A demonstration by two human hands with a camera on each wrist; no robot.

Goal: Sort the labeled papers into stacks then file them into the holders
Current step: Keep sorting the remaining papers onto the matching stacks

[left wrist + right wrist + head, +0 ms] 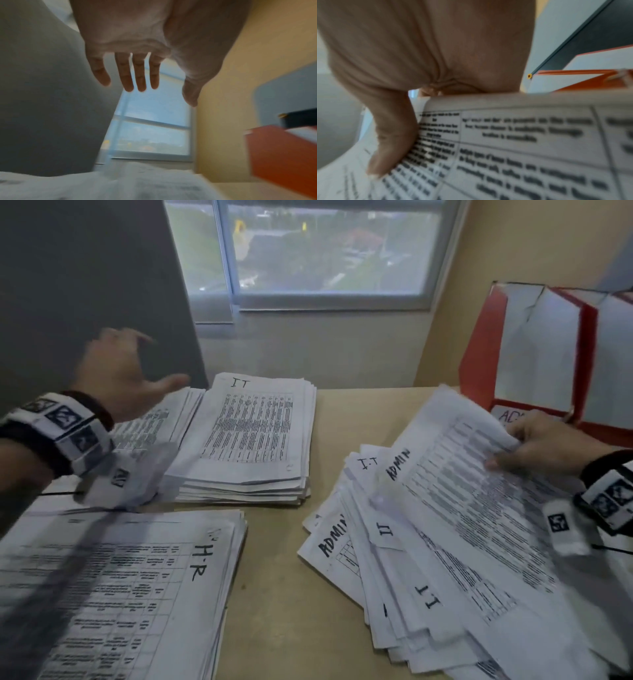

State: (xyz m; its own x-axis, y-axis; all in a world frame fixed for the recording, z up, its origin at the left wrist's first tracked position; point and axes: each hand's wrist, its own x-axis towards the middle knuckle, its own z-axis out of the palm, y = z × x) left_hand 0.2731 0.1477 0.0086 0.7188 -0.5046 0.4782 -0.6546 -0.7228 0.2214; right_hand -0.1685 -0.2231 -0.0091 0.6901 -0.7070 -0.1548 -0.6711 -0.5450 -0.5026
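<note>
Head view, left to right across a tan desk (274, 594). At the near left lies a thick stack of printed tables with "H-R" handwritten at its top right, the HR stack (130, 587). Above it the left hand (126, 371) hovers in the air, fingers straight and spread, holding nothing; the left wrist view confirms the fingers (126, 75) are apart against a window (150, 128). Beneath that hand sits a partly hidden stack (161, 419) whose label cannot be read. Just right of it lies a neat IT stack (253, 436), with "IT" handwritten at the top.

Behind the desk a window (325, 251) looks out on trees and rooftops.

Right of centre, a loose fanned pile (387, 573) of unsorted papers spreads over the desk, with visible labels "ADMIN", "I.T", "II" and "IT". Its top sheet, marked "ADMIN", the ADMIN sheet (479, 501), is lifted at its far edge by the right hand (544, 446), thumb on top and fingers curled beneath. The right wrist view shows the thumb (392, 142) pressed on blurred printed text.

At the far right stands a red holder (479, 354) with white paper inside and a label starting "AD".
</note>
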